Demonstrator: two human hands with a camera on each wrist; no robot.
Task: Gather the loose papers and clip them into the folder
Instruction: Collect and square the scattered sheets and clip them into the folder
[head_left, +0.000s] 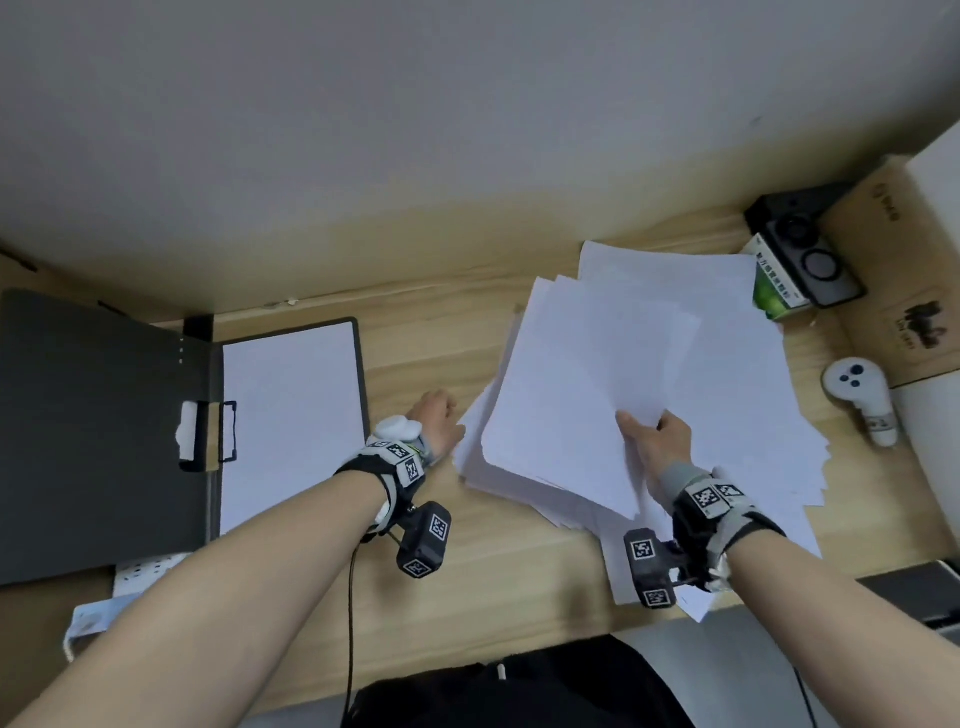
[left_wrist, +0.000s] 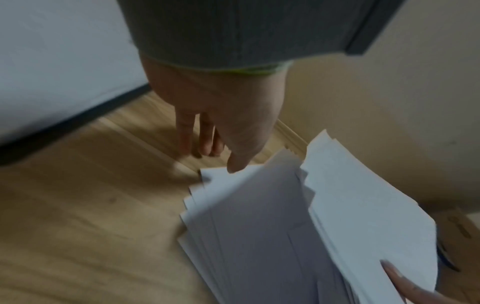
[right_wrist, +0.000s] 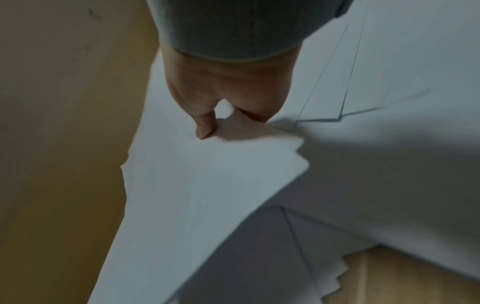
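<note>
A loose heap of white papers (head_left: 727, 374) lies spread on the right half of the wooden desk (head_left: 441, 332). My right hand (head_left: 655, 432) pinches the near edge of a sheaf of sheets (right_wrist: 207, 185) between thumb and fingers and holds it raised above the rest. My left hand (head_left: 437, 418) sits at the heap's left edge with straight fingers (left_wrist: 185, 131) pointing down at the desk, its thumb tip touching a paper corner (left_wrist: 215, 174). The black folder (head_left: 93, 415) lies open at the left, a white sheet (head_left: 291, 415) on its right panel and a clip (head_left: 208, 436) at the spine.
At the back right stand a green box (head_left: 774, 291), a black device (head_left: 810, 254) and a cardboard box (head_left: 914, 312). A white controller (head_left: 857, 400) lies beside the papers. A white power strip (head_left: 145, 569) pokes out below the folder. A grey wall backs the desk.
</note>
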